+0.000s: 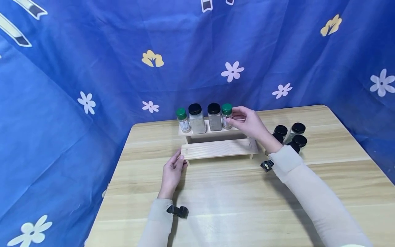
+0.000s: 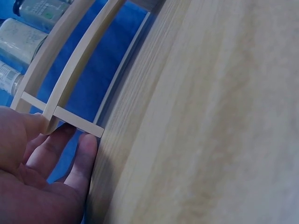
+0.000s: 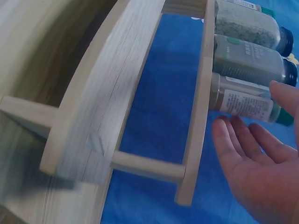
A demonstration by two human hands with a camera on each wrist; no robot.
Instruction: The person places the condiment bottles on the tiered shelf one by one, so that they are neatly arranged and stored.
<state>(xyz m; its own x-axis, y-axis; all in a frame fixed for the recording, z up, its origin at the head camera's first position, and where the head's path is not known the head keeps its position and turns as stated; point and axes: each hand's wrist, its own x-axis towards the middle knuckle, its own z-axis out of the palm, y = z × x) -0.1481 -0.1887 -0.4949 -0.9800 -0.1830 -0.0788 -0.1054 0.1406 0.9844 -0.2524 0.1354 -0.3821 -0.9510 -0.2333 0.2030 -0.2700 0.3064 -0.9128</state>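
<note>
A two-tier wooden rack stands on the table. My left hand holds the left end of its lower board, thumb at the board and fingers by the leg. On the upper tier, a small green-capped spice jar stands upright at the right of the row. My right hand is beside this jar, thumb and loosely extended fingers around its right side; in the right wrist view the fingertips lie close to the label. Two black-capped jars and another green-capped jar stand to its left.
Several black-capped jars are grouped on the table right of the rack, partly hidden by my right forearm. A blue patterned cloth hangs behind and beside the wooden table. The lower tier's board is bare.
</note>
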